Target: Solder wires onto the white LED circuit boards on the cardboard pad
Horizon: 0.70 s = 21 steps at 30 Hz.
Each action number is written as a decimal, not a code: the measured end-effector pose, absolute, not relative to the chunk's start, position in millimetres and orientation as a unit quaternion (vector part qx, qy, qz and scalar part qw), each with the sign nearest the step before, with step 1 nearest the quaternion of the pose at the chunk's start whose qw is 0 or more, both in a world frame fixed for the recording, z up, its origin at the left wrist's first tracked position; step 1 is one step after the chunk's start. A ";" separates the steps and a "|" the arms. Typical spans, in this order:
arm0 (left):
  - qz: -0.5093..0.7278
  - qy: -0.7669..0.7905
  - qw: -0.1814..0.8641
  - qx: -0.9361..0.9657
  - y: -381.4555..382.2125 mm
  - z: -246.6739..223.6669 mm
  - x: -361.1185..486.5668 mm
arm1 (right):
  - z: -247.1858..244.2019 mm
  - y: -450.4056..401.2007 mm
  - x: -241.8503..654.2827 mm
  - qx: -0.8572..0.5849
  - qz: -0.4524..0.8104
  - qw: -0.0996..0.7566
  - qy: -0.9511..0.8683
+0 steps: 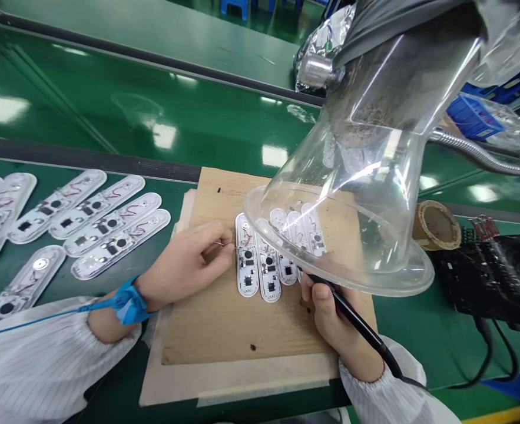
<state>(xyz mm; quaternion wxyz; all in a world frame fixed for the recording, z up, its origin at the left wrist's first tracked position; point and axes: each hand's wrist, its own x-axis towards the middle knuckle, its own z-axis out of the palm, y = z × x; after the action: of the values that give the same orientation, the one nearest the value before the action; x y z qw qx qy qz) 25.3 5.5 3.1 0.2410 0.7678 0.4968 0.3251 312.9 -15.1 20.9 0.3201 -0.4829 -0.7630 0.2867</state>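
**Boards [247, 259] on cardboard [206, 335]**

The boards are laid in a row mid-cardboard. Left of its centre, a thin wire [219, 243] is pinched between the left hand's [191, 265] closed fingertips; right of centre, a black tool [357, 320] is gripped by the right hand's [331, 315] curled fingers.

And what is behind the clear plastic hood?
Through the hood, white circuit-board units and cardboard show. The tip of the black tool cannot be made out there.

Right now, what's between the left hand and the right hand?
In the head view, a row of white circuit-board strips on the cardboard lies between the left hand and right hand, some seen through the clear hood.
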 end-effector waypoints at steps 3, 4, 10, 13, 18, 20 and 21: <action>0.320 0.499 0.247 0.767 5.5 4.5 24.7 | 22.2 -15.1 313.3 -0.490 0.283 0.314 -0.763; 0.317 0.500 0.249 0.767 5.5 5.0 24.5 | 22.4 -15.1 313.3 -0.491 0.284 0.313 -0.762; 0.309 0.511 0.261 0.759 5.4 6.8 24.9 | 21.5 -15.4 313.8 -0.489 0.295 0.317 -0.757; 0.312 0.512 0.263 0.756 5.4 7.0 25.4 | 22.3 -15.0 314.5 -0.487 0.291 0.313 -0.762; 0.301 0.517 0.277 0.752 5.3 7.4 25.1 | 25.8 -13.6 312.7 -0.476 0.298 0.311 -0.767; 0.299 0.518 0.280 0.751 5.0 7.2 24.5 | 26.2 -13.3 311.7 -0.473 0.303 0.312 -0.766; 0.300 0.517 0.279 0.751 4.8 7.0 24.2 | 26.1 -13.3 311.5 -0.471 0.304 0.315 -0.766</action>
<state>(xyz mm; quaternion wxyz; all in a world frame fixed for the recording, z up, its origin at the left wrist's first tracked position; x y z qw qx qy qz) 24.2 4.8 7.0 0.2785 0.7515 0.5171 0.3005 311.5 -13.3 26.1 0.3147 -0.4712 -0.7658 0.3041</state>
